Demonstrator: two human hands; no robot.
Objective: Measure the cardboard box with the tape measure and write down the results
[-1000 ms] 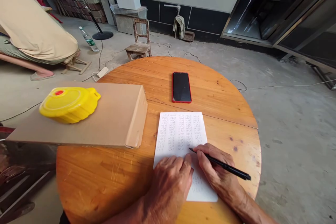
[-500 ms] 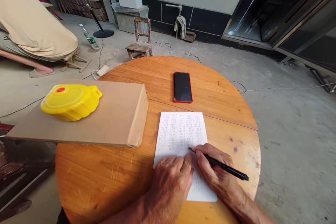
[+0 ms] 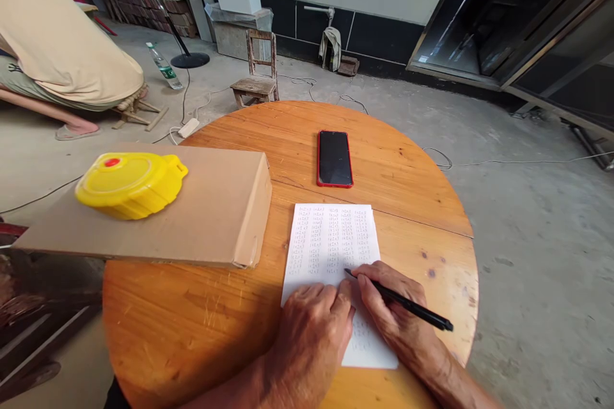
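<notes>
Evidently, writing is the step in hand: the right hand (image 3: 407, 330) is clamped round one black pen (image 3: 407, 302), tip at one paper (image 3: 330, 246), near on the worktop (image 3: 398, 188). The left hand (image 3: 314, 326) lies across the paper; whether it grips, I can't tell. The next stroke seemingly calls for steady paper. Farther, one phone (image 3: 334, 160); left, one box (image 3: 206, 204) under one yellow container (image 3: 132, 185).

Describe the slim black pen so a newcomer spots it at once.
Find the round orange-brown wooden table; on its near half lies white rectangular paper bearing handwritten rows. Over the paper's right side, the person's bare right grip holds the slim black pen, its tip pointing up and left. Unlike the flat red-edged black phone beyond the paper, it is a thin rod.
</notes>
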